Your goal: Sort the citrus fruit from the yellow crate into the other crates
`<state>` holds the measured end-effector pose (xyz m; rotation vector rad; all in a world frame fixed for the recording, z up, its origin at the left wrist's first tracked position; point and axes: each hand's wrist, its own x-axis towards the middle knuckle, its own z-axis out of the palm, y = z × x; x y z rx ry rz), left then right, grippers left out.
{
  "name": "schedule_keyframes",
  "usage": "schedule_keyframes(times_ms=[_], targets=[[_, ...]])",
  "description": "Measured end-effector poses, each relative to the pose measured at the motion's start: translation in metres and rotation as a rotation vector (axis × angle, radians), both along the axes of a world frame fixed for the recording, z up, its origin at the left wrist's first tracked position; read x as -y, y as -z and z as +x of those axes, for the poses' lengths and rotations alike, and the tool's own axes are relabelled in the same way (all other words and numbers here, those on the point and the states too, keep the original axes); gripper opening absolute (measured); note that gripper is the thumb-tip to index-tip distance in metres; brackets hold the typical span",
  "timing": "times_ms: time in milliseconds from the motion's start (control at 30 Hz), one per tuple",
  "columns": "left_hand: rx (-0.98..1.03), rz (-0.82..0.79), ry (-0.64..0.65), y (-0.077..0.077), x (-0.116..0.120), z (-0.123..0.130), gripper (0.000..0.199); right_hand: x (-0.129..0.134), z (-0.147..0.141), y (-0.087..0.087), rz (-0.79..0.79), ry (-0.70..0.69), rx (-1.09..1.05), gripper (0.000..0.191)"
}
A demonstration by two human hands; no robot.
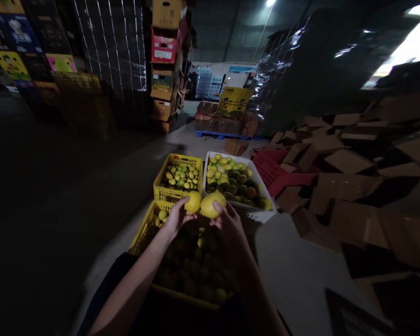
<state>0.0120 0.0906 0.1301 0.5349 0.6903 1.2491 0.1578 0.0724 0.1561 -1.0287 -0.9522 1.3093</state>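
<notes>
A yellow lemon is held in my left hand, its fingers wrapped round it. Close beside it, my right hand grips a larger yellow lemon, thumb on top. Both hands are above a yellow crate whose fruit lies mostly in shadow. Beyond my left hand stands a smaller-looking yellow crate of yellow and green lemons. A white crate behind my right hand holds yellow fruit on its left and darker green fruit on its right.
A red crate and a large heap of cardboard boxes lie on the right. Farther back are a blue pallet with boxes, a tall box stack and wrapped stacks. Another yellow crate stands at the back left.
</notes>
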Motion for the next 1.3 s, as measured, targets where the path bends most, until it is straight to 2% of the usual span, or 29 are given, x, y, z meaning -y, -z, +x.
schedule_keyframes(times_ms=[133,267,467,567,733,967,1033,1100,1200,1300], targets=[[-0.039,0.177,-0.002,0.003,-0.004,0.007,0.037,0.0,0.007,-0.009,0.013,-0.008,0.1,0.043],[-0.145,0.352,-0.031,0.009,-0.003,0.013,0.045,0.003,0.011,-0.005,0.062,0.072,0.259,0.043],[-0.375,0.509,-0.109,0.016,0.0,0.014,0.049,0.007,0.013,0.012,0.327,0.176,0.578,0.049],[-0.419,0.554,-0.129,0.015,0.001,0.012,0.05,0.008,0.014,0.015,0.459,0.215,0.692,0.049],[-0.409,0.583,-0.163,0.011,0.003,0.011,0.049,0.009,0.01,0.014,0.644,0.263,0.754,0.045],[-0.424,0.562,-0.218,0.008,0.004,0.008,0.047,0.008,0.003,0.013,0.716,0.291,0.78,0.044],[-0.393,0.565,-0.226,0.006,0.003,0.009,0.046,0.007,0.0,0.014,0.699,0.292,0.746,0.044],[-0.334,0.525,-0.206,0.004,0.002,0.01,0.042,0.006,-0.004,0.015,0.603,0.288,0.621,0.042],[-0.339,0.406,-0.112,0.004,0.001,0.011,0.032,0.004,-0.007,0.012,0.307,0.284,0.327,0.04],[-0.532,0.352,0.028,0.006,0.001,0.011,0.045,0.003,-0.004,0.008,0.064,0.229,0.143,0.043]])
